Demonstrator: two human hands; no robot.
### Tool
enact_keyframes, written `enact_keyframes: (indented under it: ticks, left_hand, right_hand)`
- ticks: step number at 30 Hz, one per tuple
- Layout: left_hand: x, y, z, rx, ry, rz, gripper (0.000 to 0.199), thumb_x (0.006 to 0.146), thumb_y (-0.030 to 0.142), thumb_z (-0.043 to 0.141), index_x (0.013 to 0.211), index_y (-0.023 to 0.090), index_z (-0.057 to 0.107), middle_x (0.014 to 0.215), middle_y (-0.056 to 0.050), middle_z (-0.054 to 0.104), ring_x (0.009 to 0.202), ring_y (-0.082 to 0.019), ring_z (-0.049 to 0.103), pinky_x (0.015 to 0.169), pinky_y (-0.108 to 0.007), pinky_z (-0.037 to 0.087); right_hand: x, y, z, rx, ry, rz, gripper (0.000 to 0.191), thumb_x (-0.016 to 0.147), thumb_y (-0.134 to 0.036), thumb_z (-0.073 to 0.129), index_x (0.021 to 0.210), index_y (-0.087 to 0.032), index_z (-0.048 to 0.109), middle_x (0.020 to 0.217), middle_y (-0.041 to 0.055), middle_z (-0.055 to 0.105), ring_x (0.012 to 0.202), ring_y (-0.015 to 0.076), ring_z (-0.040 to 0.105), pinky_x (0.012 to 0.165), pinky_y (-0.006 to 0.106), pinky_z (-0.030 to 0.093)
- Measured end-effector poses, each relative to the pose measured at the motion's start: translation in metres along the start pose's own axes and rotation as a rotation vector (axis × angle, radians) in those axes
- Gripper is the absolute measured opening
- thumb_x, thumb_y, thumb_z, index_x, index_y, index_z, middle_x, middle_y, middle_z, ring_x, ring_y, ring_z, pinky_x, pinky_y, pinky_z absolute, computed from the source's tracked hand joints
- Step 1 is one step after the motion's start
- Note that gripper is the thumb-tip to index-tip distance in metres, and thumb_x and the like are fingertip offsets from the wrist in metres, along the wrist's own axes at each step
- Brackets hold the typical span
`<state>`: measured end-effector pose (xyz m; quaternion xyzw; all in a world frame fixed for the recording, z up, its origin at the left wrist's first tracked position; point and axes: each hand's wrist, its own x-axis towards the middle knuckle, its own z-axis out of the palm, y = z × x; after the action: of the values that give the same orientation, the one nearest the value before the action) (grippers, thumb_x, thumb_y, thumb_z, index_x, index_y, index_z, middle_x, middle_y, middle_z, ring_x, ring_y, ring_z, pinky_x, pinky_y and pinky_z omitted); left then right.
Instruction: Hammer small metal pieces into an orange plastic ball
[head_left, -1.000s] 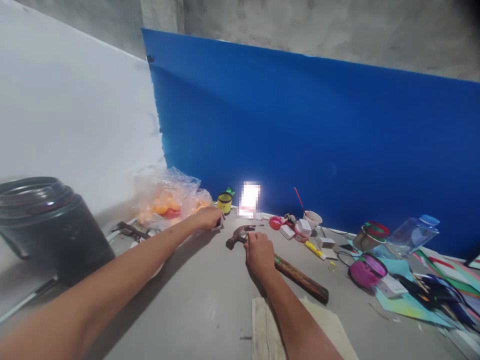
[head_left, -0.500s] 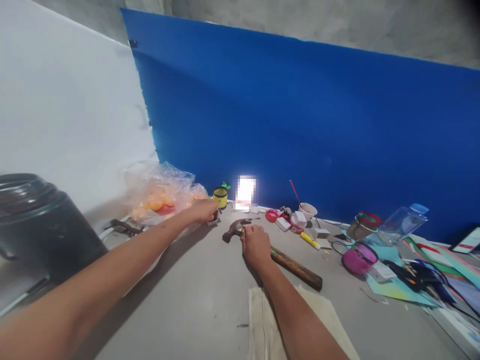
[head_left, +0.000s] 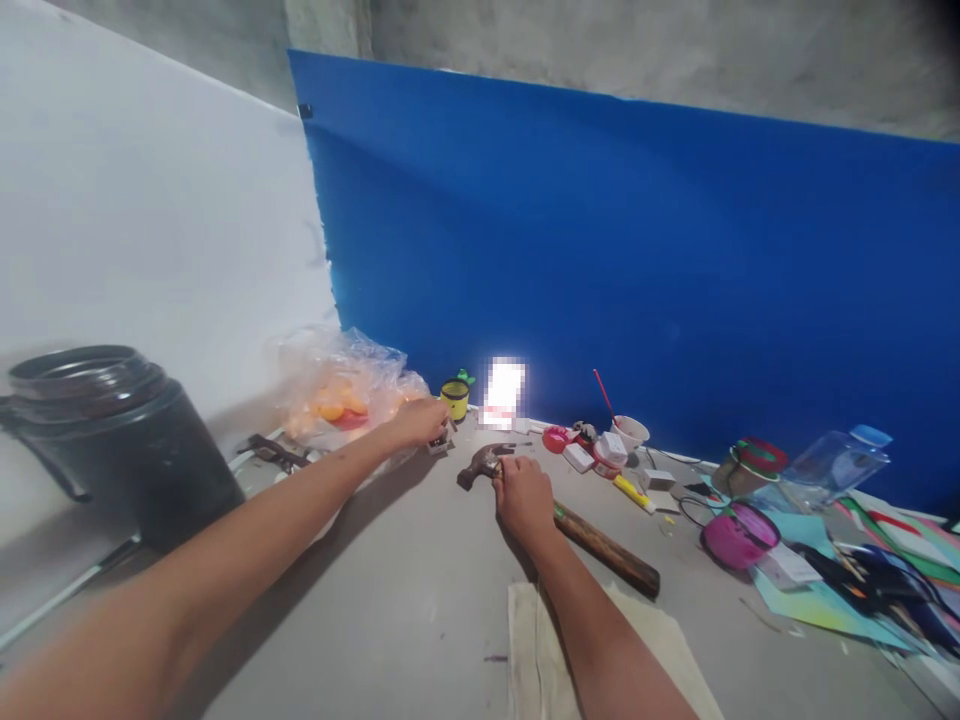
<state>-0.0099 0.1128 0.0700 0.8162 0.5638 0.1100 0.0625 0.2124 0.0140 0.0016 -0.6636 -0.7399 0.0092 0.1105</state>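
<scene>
My right hand (head_left: pixel 525 497) is closed round a claw hammer (head_left: pixel 609 548) just below its head, and the hammer lies on the grey table. Its metal head points left and the worn wooden handle runs down to the right. Farther back on the left, my left hand (head_left: pixel 421 424) has its fingers curled in over a small grey and dark object (head_left: pixel 441 443) at the table top. What that object is, I cannot make out. A yellow cup (head_left: pixel 454 400) with a green figure stands just behind this hand.
At the left stands a large dark jug (head_left: pixel 135 440). Behind my left arm are a clear plastic bag (head_left: pixel 360 370) with orange things in it and a dark tool (head_left: pixel 274 452). A cloth (head_left: pixel 529 640) lies under my right forearm. Small boxes, a white cup (head_left: pixel 630 432) and papers crowd the right.
The camera has turned slightly left, so everything sits farther right in view. Both hands keep their places, the right on the hammer and the left at the small object.
</scene>
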Motion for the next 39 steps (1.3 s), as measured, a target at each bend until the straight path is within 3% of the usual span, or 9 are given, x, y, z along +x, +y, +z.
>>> enact_keyframes:
  ticks: [4, 9, 12, 16, 23, 31, 35, 37, 39]
  left_hand:
    - [-0.016, 0.004, 0.001, -0.191, 0.063, 0.007, 0.021, 0.079, 0.019, 0.061, 0.084, 0.02, 0.081, 0.09, -0.008, 0.08, 0.084, -0.023, 0.072, 0.072, -0.028, 0.05]
    - [-0.035, 0.003, 0.008, -0.831, 0.108, -0.158, 0.027, 0.078, 0.03, 0.068, 0.096, 0.015, 0.083, 0.066, -0.005, 0.072, 0.056, -0.017, 0.061, 0.055, -0.027, 0.045]
    - [-0.03, 0.001, 0.004, -0.598, 0.173, -0.155, 0.024, 0.079, 0.02, 0.064, 0.093, 0.015, 0.083, 0.078, -0.007, 0.078, 0.066, -0.018, 0.067, 0.062, -0.027, 0.049]
    - [-0.016, 0.0, 0.0, -0.105, 0.102, -0.081, 0.022, 0.079, 0.011, 0.061, 0.081, 0.019, 0.082, 0.093, -0.009, 0.082, 0.088, -0.023, 0.073, 0.077, -0.029, 0.05]
    - [-0.01, 0.001, 0.005, 0.041, 0.029, -0.1, 0.02, 0.086, 0.017, 0.06, 0.077, 0.018, 0.078, 0.096, -0.015, 0.08, 0.096, -0.031, 0.074, 0.08, -0.032, 0.049]
    - [-0.007, 0.003, 0.003, 0.008, 0.042, -0.114, 0.016, 0.078, 0.011, 0.064, 0.069, 0.02, 0.075, 0.083, -0.01, 0.078, 0.082, -0.026, 0.071, 0.072, -0.029, 0.044]
    - [-0.021, 0.012, -0.004, -0.047, 0.087, -0.087, 0.017, 0.079, 0.014, 0.063, 0.07, 0.02, 0.075, 0.084, -0.008, 0.078, 0.083, -0.024, 0.07, 0.072, -0.028, 0.044]
    - [-0.038, 0.023, -0.003, -0.148, 0.1, -0.069, 0.018, 0.083, 0.02, 0.061, 0.08, 0.02, 0.079, 0.085, -0.005, 0.079, 0.079, -0.02, 0.069, 0.07, -0.027, 0.045]
    - [-0.058, 0.036, 0.004, -0.555, 0.107, -0.139, 0.016, 0.08, 0.028, 0.067, 0.081, 0.019, 0.079, 0.077, -0.004, 0.076, 0.068, -0.018, 0.065, 0.063, -0.027, 0.045]
  right_hand:
    - [0.0, -0.001, -0.001, 0.002, -0.003, 0.002, 0.037, 0.104, -0.027, 0.058, 0.14, -0.02, 0.062, 0.133, 0.017, 0.068, 0.124, 0.031, 0.06, 0.095, 0.04, 0.045]
    - [0.0, 0.001, 0.001, -0.009, -0.005, 0.001, 0.036, 0.104, -0.028, 0.058, 0.138, -0.019, 0.063, 0.133, 0.0174, 0.067, 0.123, 0.0312, 0.06, 0.094, 0.04, 0.045]
    - [-0.001, 0.002, 0.003, -0.01, 0.003, -0.004, 0.038, 0.104, -0.028, 0.058, 0.141, -0.02, 0.061, 0.133, 0.017, 0.067, 0.122, 0.031, 0.06, 0.094, 0.04, 0.045]
    - [-0.002, 0.002, 0.003, -0.018, 0.004, -0.003, 0.038, 0.104, -0.028, 0.057, 0.142, -0.021, 0.061, 0.132, 0.0167, 0.068, 0.122, 0.0302, 0.061, 0.093, 0.039, 0.045]
    - [-0.001, 0.002, 0.001, -0.019, -0.006, 0.006, 0.039, 0.104, -0.029, 0.058, 0.142, -0.021, 0.061, 0.133, 0.0168, 0.067, 0.123, 0.0299, 0.059, 0.094, 0.038, 0.044]
    - [0.0, 0.002, -0.001, 0.002, -0.015, -0.001, 0.038, 0.104, -0.029, 0.057, 0.14, -0.019, 0.062, 0.133, 0.0167, 0.067, 0.124, 0.031, 0.059, 0.095, 0.04, 0.045]
    - [-0.001, 0.002, 0.0, 0.012, -0.008, 0.001, 0.039, 0.104, -0.029, 0.057, 0.141, -0.02, 0.061, 0.132, 0.0171, 0.067, 0.123, 0.0306, 0.059, 0.094, 0.04, 0.045]
    - [0.0, 0.002, 0.002, 0.019, -0.011, 0.003, 0.038, 0.104, -0.028, 0.058, 0.14, -0.02, 0.061, 0.131, 0.0169, 0.068, 0.122, 0.0298, 0.059, 0.094, 0.04, 0.045]
    - [0.0, 0.002, 0.003, 0.021, -0.007, 0.017, 0.034, 0.104, -0.026, 0.058, 0.137, -0.02, 0.063, 0.128, 0.0161, 0.069, 0.121, 0.0291, 0.06, 0.094, 0.039, 0.044]
